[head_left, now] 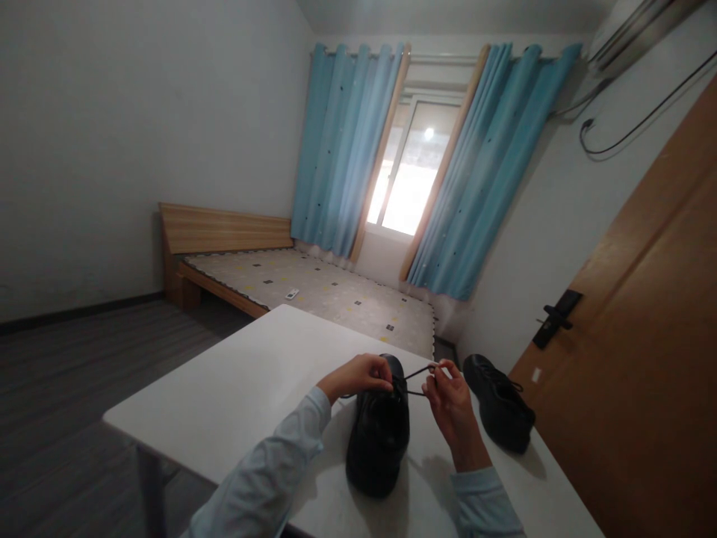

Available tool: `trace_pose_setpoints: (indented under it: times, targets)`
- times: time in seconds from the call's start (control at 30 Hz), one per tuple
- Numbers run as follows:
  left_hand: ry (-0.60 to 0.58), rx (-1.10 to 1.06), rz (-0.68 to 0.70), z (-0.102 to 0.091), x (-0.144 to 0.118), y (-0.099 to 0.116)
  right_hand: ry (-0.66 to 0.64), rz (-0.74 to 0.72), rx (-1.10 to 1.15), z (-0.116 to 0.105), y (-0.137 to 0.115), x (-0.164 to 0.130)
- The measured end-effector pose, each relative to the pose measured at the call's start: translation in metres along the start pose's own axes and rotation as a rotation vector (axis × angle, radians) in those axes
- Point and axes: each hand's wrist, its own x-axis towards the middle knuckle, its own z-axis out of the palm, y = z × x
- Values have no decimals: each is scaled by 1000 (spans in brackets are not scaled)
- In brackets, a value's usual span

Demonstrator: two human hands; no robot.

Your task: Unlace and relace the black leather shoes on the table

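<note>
A black lace-up shoe (378, 441) stands on the white table (240, 381) in front of me, its heel toward me. My left hand (367, 373) is closed at the shoe's lacing, fingertips pinched together; its grip on the lace there is partly hidden by the fingers. To the right of the shoe, my right hand (448, 388) pinches a black shoelace (415, 373), drawn out in two strands from the shoe's top. The second black shoe (498, 403) rests near the table's right edge, its laces on top, with neither hand touching it.
Beyond the table is a bed with a patterned mattress (336, 288) and a wooden headboard (229, 229). A small white remote (292, 294) lies on the mattress. At right is a brown door (632, 336) with a black handle (557, 320), close to the table's edge.
</note>
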Motion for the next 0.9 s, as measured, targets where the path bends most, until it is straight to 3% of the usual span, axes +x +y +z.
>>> trace_pose_setpoints:
  times: [0.37,0.6,0.73,0.9]
  targets:
    - [9,13,1,-1,-1,3,105,-127,-253,-4,-2,0]
    - [8,15,3,-1,-1,2,127,-233,-793,-17,-10,5]
    - [-4,-12,-7,-1,0,4,54,-313,-1142,-18,-8,6]
    - [3,-34,3,-1,0,4,-195,-374,-1199,-12,-4,2]
